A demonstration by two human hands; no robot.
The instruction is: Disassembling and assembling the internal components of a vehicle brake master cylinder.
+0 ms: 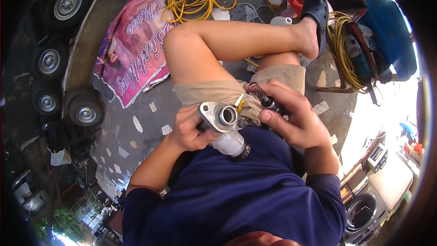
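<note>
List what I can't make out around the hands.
Head view: some fingertips of the left hand, hidden behind the metal housing.
Head view: one end of the spring-fitted rod, hidden inside the right hand.
Head view: bottom of the housing's bore, too small and shadowed.

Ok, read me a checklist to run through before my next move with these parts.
1. Left hand firm on the cylinder: ok by look, fingers wrapped round it; actual force, cannot tell.
2. Right hand holding the spring piece: ok, between thumb and fingers.
3. Cylinder opening uncovered: ok, it faces the camera.
4. Bore clean deep inside: cannot tell, too dark.
5. Black cap on the white reservoir: ok; tightness, cannot tell.
6. A hand free: not ok, both hold parts.
</note>
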